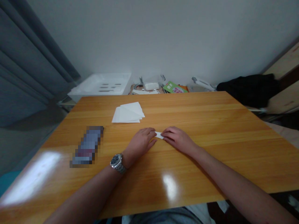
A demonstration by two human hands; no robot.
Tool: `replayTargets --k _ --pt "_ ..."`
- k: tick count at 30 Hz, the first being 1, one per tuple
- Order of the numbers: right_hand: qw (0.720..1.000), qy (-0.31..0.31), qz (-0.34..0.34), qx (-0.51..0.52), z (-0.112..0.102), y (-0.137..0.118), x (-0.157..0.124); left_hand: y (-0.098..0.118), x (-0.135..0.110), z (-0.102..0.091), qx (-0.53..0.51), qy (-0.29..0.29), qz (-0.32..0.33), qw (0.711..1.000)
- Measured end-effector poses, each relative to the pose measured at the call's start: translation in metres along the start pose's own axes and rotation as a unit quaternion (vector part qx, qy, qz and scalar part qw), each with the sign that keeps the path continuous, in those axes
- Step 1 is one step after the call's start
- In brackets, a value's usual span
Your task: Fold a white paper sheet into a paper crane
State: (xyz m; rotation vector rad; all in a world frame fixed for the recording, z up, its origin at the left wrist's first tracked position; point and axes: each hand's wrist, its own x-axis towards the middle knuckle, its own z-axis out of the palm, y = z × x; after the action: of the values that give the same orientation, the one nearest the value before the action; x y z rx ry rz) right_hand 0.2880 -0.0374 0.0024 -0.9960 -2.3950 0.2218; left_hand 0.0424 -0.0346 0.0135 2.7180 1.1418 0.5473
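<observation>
Between my two hands, low over the wooden table (210, 124), is a small white strip of folded paper (159, 135). My left hand (141, 140), with a metal watch (118, 162) on its wrist, has its fingers closed on the strip's left end. The right end is gripped by my right hand (178, 139), its fingers pressed together there. Both ends of the strip are hidden under the fingers. Several loose white sheets of paper (128, 113) lie overlapping just beyond my left hand.
A pixelated phone-like slab (88, 146) lies on the table's left side. Behind the far edge are a white plastic tray (100, 84), a green booklet (174, 87) and odds and ends. Black cloth (247, 90) is heaped at the right; a grey curtain (25, 56) hangs at the left.
</observation>
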Motion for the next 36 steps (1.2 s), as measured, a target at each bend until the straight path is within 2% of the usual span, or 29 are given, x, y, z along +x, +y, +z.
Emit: replayTargets --k 7,13,16,19,22,26,31,36 --pt "1.000 -0.003 -0.016 -0.016 0.001 0.001 -0.001 0.003 0.004 -0.007 0.002 -0.009 -0.010 1.000" --pt "0.998 -0.001 0.027 0.052 -0.007 -0.003 0.000 0.006 0.003 -0.010 -0.001 -0.022 -0.037 0.999" --pt "0.996 0.009 0.041 0.077 -0.005 -0.001 0.000 0.008 0.003 -0.008 -0.023 -0.022 -0.064 0.997" --pt "0.993 0.026 0.056 0.105 -0.002 0.001 0.000 0.009 0.002 -0.007 -0.042 -0.018 -0.062 0.997" --pt "0.994 0.022 0.061 0.093 0.001 0.003 0.002 0.009 0.002 -0.005 -0.055 -0.005 -0.039 0.998" --pt "0.997 0.012 0.053 0.060 0.005 0.004 0.004 0.009 0.002 -0.002 -0.045 -0.021 -0.013 0.999" --pt "0.996 0.037 0.066 0.052 0.006 0.000 0.004 0.015 0.002 0.000 -0.008 -0.027 -0.044 0.999" --pt "0.997 0.002 0.034 0.064 0.003 -0.004 0.003 0.018 0.003 0.000 0.006 -0.008 -0.062 0.998"
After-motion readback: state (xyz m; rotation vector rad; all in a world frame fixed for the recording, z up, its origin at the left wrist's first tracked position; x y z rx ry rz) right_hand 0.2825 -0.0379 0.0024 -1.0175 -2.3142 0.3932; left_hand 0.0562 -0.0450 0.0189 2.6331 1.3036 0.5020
